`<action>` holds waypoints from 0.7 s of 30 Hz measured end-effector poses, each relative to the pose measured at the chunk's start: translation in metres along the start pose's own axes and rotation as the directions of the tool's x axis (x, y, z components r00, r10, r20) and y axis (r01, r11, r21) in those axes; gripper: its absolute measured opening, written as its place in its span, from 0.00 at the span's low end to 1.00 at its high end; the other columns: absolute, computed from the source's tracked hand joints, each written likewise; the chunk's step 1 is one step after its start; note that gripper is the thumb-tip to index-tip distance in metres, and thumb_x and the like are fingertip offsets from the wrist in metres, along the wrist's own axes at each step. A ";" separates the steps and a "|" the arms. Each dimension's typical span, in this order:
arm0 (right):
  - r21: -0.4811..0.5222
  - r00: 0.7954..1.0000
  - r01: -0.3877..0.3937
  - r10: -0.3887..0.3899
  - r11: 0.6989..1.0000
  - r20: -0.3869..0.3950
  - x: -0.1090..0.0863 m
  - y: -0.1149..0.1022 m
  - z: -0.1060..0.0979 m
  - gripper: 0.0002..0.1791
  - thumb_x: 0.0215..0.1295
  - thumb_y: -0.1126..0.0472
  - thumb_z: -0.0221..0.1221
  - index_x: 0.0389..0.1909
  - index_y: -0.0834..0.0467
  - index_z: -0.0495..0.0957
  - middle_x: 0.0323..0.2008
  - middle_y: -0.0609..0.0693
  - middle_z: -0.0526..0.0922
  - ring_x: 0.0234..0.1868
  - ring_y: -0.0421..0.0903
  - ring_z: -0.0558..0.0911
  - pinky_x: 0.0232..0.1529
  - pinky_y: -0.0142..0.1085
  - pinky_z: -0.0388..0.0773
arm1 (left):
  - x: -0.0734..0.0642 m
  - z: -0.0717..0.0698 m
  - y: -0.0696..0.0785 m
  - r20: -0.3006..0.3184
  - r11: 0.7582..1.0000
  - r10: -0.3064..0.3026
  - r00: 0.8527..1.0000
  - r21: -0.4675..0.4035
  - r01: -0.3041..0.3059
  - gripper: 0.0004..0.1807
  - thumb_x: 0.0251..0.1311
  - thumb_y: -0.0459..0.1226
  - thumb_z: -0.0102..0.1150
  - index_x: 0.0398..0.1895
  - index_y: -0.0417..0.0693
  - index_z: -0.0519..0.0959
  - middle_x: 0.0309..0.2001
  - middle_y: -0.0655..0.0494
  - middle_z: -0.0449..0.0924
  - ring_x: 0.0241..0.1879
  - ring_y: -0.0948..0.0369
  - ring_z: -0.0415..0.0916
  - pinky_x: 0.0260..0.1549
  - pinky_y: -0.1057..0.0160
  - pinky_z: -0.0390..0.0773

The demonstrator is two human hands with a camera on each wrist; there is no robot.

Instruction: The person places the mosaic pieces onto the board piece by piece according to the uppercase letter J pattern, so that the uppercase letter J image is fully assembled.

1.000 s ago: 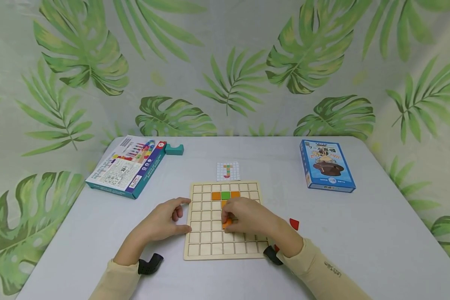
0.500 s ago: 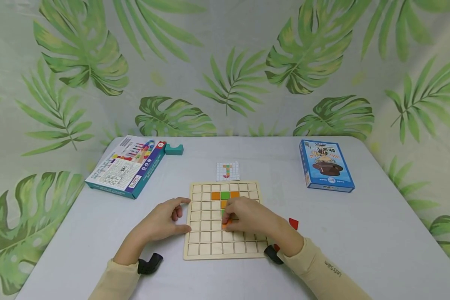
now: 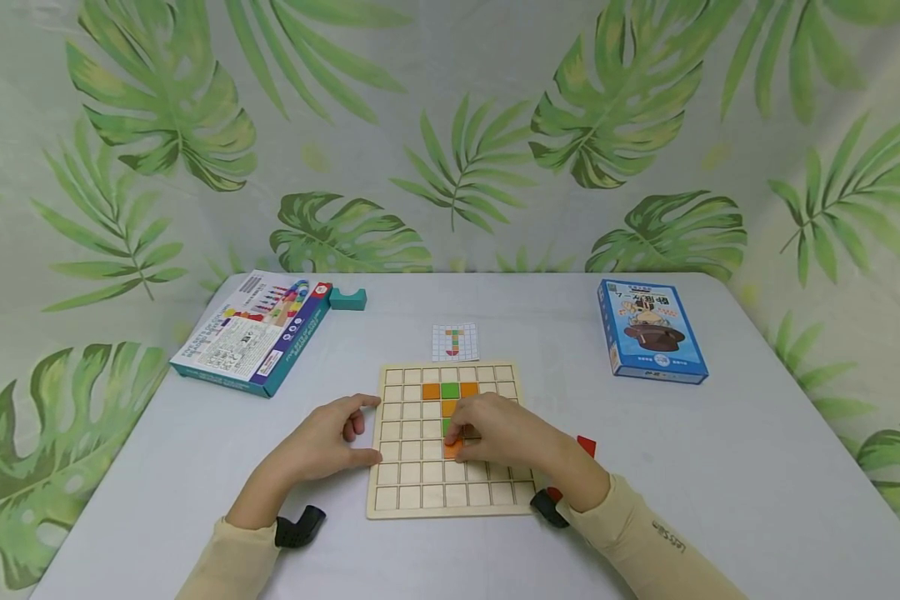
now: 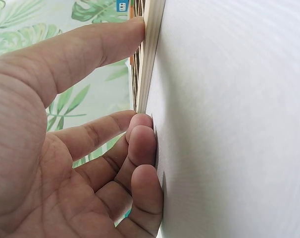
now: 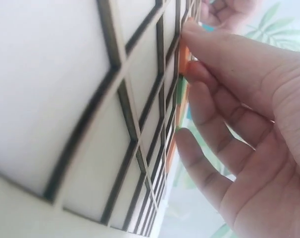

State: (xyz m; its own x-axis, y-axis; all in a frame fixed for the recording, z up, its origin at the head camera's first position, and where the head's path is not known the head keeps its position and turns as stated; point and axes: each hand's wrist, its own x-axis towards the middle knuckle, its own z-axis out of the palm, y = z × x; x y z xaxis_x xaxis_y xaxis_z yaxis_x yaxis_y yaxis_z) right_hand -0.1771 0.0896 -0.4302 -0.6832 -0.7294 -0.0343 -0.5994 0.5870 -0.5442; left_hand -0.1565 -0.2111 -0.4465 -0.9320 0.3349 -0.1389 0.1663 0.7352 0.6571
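Note:
A pale wooden grid board (image 3: 411, 498) lies on the table between the hands. In its cells sit orange and green square tiles: a row with a green tile (image 3: 450, 391) in the middle, and a column running down from it. My right hand (image 3: 497, 427) has thumb and index finger on the lowest orange square tile (image 3: 451, 451), which lies in its cell; in the right wrist view they stand at either side of this orange tile (image 5: 183, 55). My left hand (image 3: 327, 439) rests thumb and index fingertips against the board's left edge (image 4: 152, 37), its other fingers bent on the tabletop.
Beyond the board lies a small pattern card (image 3: 455, 342). Red pieces (image 3: 587, 446) lie by the right forearm, one partly hidden. A flat game box (image 3: 251, 333) and a teal block (image 3: 348, 300) stand back left; a blue box (image 3: 652, 332) stands back right.
The lowest orange tile, tilted under the right fingers before, now lies flat in its cell. The right fingertips have shifted slightly, showing more of it. The left hand stays put.

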 end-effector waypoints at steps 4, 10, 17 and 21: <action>0.019 1.000 -0.016 0.016 1.000 0.004 0.000 0.000 0.000 0.07 0.64 0.61 0.76 0.41 0.55 0.90 0.40 0.43 0.87 0.41 0.38 0.83 0.48 0.30 0.81 | 0.000 -0.001 0.001 0.001 1.000 0.001 1.000 0.002 -0.001 0.42 0.53 0.39 0.83 0.71 0.42 0.75 0.38 0.56 0.73 0.37 0.60 0.69 0.37 0.64 0.68; 0.014 0.999 -0.043 0.043 0.999 0.006 -0.001 0.000 -0.001 0.08 0.65 0.60 0.75 0.43 0.54 0.91 0.42 0.43 0.87 0.43 0.39 0.82 0.51 0.33 0.81 | 0.000 -0.001 0.001 -0.004 1.000 0.006 1.000 0.004 -0.006 0.42 0.53 0.39 0.83 0.71 0.42 0.75 0.38 0.56 0.73 0.37 0.60 0.69 0.37 0.64 0.68; -0.097 0.998 -0.067 0.068 0.993 0.011 -0.014 -0.001 -0.002 0.15 0.68 0.52 0.74 0.53 0.50 0.90 0.45 0.43 0.86 0.43 0.40 0.79 0.50 0.37 0.80 | 0.000 0.001 -0.001 0.000 1.000 0.003 1.000 0.003 -0.003 0.42 0.53 0.40 0.84 0.71 0.42 0.75 0.37 0.56 0.73 0.37 0.60 0.69 0.36 0.64 0.68; -0.109 0.992 -0.126 0.126 0.986 -0.011 -0.029 0.002 -0.008 0.19 0.68 0.50 0.73 0.58 0.49 0.88 0.49 0.43 0.86 0.45 0.41 0.79 0.51 0.39 0.80 | 0.000 0.001 -0.001 -0.005 1.000 -0.007 1.000 0.005 0.007 0.42 0.53 0.40 0.84 0.71 0.43 0.76 0.37 0.56 0.73 0.37 0.60 0.69 0.37 0.64 0.68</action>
State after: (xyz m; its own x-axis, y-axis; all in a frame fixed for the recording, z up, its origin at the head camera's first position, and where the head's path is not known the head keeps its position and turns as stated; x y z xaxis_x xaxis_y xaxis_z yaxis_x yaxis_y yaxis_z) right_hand -0.1621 0.1145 -0.4230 -0.7576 -0.6461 -0.0933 -0.5505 0.7091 -0.4406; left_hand -0.1563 -0.2109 -0.4483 -0.9348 0.3265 -0.1398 0.1611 0.7406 0.6523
